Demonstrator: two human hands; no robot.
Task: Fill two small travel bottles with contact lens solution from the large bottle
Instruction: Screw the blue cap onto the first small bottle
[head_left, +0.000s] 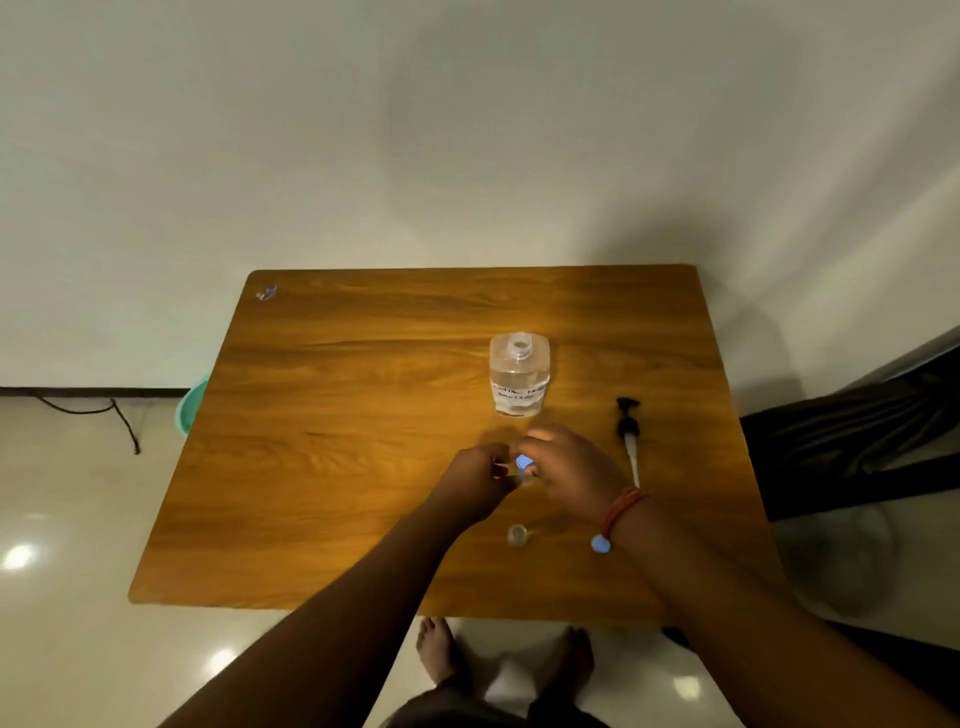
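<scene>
Head view: wooden table (322, 441) against a pale wall. Large clear bottle (519, 375) stands upright right of centre, neck open, no cap, about half full of clear liquid, handwritten label on its front. Its black pump head (628, 436) with white dip tube lies flat on the table just right of the bottle, tube pointing to the near side.

Both hands meet just near of the large bottle. Left hand (480, 480) has fingers curled round a small clear travel bottle (519, 478), mostly hidden between the hands. Right hand (566, 467) pinches a blue cap (523, 461) at the top of that bottle; cannot tell if the cap is seated or loose. Orange band (621, 512) on the right wrist.

2nd small travel bottle (517, 535) stands upright and uncapped on the table, nearer than the hands; fill level unreadable. 2nd blue cap (600, 544) lies on the table to its right, beside the right wrist.

Small crumpled scrap (266, 293) at the far left corner. Teal tub (193, 408) on the floor past the left edge. Bare feet (441, 652) below the near edge.
</scene>
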